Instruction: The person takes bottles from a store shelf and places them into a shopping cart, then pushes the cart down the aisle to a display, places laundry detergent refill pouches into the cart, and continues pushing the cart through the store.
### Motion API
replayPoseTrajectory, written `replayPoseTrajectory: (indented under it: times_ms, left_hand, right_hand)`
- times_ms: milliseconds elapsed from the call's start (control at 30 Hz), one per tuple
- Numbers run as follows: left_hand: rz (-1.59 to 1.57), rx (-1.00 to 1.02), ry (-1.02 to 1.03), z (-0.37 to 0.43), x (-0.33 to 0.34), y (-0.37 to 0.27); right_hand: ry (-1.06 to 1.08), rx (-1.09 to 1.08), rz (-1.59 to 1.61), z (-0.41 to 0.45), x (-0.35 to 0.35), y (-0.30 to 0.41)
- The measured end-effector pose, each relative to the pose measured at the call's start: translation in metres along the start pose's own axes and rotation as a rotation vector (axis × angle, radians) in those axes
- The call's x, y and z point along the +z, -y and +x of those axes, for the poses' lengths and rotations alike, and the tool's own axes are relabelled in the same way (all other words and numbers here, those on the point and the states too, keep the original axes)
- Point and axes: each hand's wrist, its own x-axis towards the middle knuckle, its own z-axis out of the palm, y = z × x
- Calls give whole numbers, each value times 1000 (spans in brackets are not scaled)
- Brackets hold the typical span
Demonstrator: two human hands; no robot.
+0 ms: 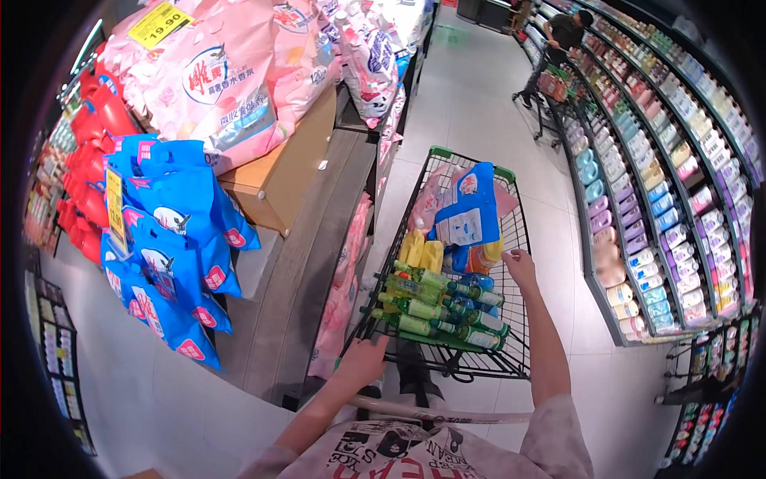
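A wire shopping cart (520,227) with green corners stands before me. My right hand (519,266) is at the cart's right side wall, its fingers bent near the rim; whether it grips the wire cannot be told. My left hand (366,359) lies at the cart's near left corner, fingers partly spread; its hold is unclear. Inside the cart, several green bottles (419,324) lie on their sides nearest me. Behind them are yellow bottles (431,256), a blue detergent bag (458,224) and a pink bag (426,200). The cart's pale handle bar (443,414) runs across my waist.
At left, a display holds large pink detergent bags (221,78), hanging blue bags (173,239) and red bottles (114,111). Long shelves of bottles (658,197) line the right side. A person (565,33) stands with another cart (553,96) farther up the aisle.
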Motion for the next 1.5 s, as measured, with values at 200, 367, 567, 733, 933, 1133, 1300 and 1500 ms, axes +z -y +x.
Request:
replayPoseTrajectory:
  times_ms: [200, 367, 567, 733, 933, 1133, 1300, 1500]
  left_hand:
    - [118, -43, -71, 24, -2, -10]
    - [145, -92, -99, 45, -5, -18]
    - [48, -101, -190, 72, -10, -26]
    - [52, -120, -220, 88, -13, -25]
    - [-47, -164, -85, 95, -23, -26]
    - [-71, -94, -217, 103, -16, -19]
    - [-48, -124, -217, 102, -8, -11]
    - [-74, -17, -273, 101, -5, -9]
  right_hand:
    - [-103, -147, -147, 112, 46, -2]
    - [-100, -99, -149, 165, 77, -6]
    - [89, -227, -96, 196, 71, -4]
    - [57, -392, -96, 218, 69, 7]
    - [106, -435, -186, 231, 28, 67]
    - [49, -535, 105, 216, -27, 128]
    - [200, -485, 268, 140, -69, 219]
    - [159, -596, 466, 47, -106, 298]
